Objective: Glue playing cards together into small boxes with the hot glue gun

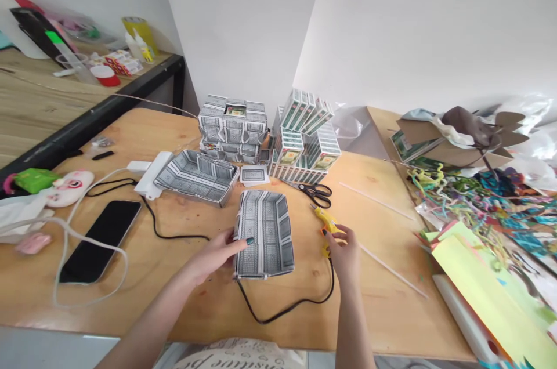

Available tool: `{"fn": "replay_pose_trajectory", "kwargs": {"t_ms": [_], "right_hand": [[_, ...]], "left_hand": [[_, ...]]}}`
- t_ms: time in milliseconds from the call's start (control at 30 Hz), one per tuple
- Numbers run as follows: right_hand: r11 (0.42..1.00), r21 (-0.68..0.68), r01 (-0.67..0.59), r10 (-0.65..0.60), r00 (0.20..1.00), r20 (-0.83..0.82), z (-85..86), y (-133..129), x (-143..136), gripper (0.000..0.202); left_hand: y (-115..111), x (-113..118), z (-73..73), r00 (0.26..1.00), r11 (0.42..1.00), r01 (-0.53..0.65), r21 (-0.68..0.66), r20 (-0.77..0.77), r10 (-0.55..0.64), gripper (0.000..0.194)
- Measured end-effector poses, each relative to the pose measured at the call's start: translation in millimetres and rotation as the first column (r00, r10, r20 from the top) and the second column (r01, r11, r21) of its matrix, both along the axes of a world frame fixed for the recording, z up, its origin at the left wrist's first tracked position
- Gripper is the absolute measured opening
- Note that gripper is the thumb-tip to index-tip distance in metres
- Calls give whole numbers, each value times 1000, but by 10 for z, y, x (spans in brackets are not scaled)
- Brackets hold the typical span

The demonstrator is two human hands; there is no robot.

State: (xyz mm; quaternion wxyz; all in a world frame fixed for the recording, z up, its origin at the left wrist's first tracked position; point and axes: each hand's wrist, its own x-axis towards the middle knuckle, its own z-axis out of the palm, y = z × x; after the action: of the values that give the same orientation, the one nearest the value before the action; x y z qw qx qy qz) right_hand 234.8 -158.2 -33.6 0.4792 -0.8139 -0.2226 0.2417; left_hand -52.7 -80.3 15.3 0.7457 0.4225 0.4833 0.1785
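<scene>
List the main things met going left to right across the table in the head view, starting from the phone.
Phone → shallow card tray → narrower card tray in the left hand → yellow glue gun → yellow paper.

both forearms reach forward; left hand (pixel 227 250) angled inward, right hand (pixel 342 244) with fingers curled.
</scene>
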Motion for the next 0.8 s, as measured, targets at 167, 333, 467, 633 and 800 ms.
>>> {"fn": "replay_pose_trajectory", "kwargs": {"t_ms": [167, 333, 467, 633, 800], "right_hand": [[865, 97, -492, 468, 862, 193, 430, 642, -432, 20], [536, -224, -814, 767, 358, 532, 691, 1503, -872, 22], [409, -516, -753, 853, 114, 509, 600, 2017, -1126, 22], [300, -703, -645, 902, -50, 430, 488, 2215, -1285, 19], [233, -790, -567, 896, -190, 401, 550, 2201, -1302, 18]], "left_hand": [[31, 3, -39, 998, 984, 58, 167, -16, -56, 39], [14, -57, -106, 999, 992, -22, 128, 26, 19, 41], [-28, -125, -136, 985, 995, -90, 44, 151, 83, 58], [-28, -182, -185, 978, 995, -93, -27, 187, 96, 64], [-12, -196, -189, 973, 998, -68, -11, 221, 69, 58]]}}
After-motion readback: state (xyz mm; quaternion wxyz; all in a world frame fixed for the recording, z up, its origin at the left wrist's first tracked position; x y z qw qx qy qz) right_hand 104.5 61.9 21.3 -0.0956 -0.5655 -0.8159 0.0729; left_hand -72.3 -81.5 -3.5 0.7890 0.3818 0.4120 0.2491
